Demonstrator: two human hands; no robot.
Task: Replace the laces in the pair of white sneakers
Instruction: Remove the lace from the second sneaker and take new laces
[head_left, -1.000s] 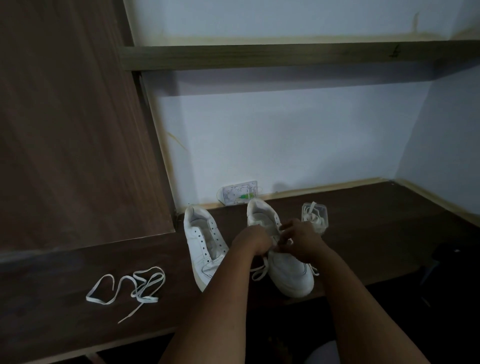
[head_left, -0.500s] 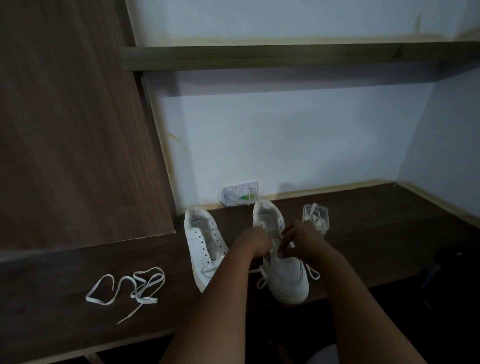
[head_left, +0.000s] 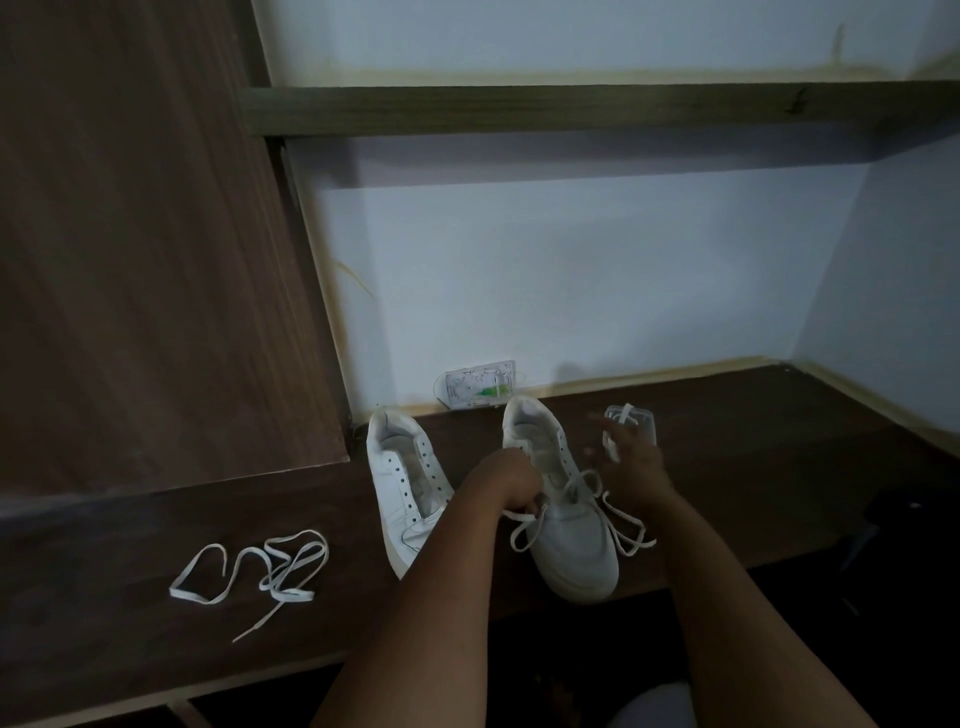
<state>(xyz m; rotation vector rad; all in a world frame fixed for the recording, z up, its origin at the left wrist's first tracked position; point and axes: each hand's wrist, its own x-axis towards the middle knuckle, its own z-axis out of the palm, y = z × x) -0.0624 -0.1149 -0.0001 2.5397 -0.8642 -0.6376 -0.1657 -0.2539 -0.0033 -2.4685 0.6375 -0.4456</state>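
The right sneaker (head_left: 563, 519) sits at the tabletop (head_left: 130, 525) edge. Left hand (head_left: 506, 480) fingers curl, pinching its lace (head_left: 524, 530); right hand (head_left: 631, 467) is blurred, fingers seemingly spread. Best to steady the shoe and draw the lace through evenly, one eyelet at a time.

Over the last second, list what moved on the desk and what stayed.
The right hand came off the right sneaker and lifted away, fingers spread and blurred. The left hand still pinches its lace, whose loops now trail both sides. Unchanged: left sneaker, loose lace.
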